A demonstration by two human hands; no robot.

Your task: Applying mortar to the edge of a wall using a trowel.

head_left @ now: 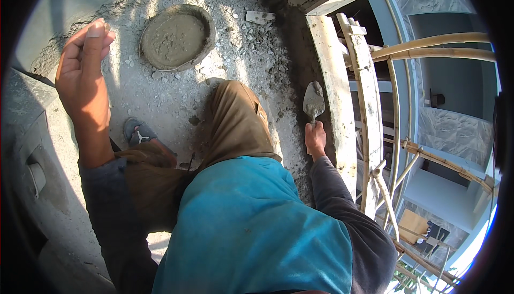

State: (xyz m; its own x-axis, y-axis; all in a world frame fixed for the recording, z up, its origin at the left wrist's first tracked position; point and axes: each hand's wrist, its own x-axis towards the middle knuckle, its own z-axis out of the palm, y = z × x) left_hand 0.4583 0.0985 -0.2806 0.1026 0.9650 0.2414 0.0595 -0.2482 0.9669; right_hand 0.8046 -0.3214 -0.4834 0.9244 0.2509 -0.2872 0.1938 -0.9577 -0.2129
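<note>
My right hand (pixel 316 138) is closed round the handle of a trowel (pixel 314 101). The trowel's blade points away from me and carries a smear of grey mortar. It is over the dark, damp strip beside a long board (pixel 334 96). My left hand (pixel 85 77) is raised at the left, with its fingers curled behind the thumb; whether anything small is pinched there I cannot make out. Ahead, between the hands, a round pan (pixel 210 37) on the ground holds wet grey mortar (pixel 174 40). My left hand touches neither the pan nor the wall.
Loose rubble (pixel 267 58) and a flat pale scrap (pixel 260 17) lie on the rough floor beyond my knee. My sandalled foot (pixel 140 132) is below the pan. To the right, past the board, stands bamboo scaffolding (pixel 396 107) before a building with open recesses. A wall rises at the left.
</note>
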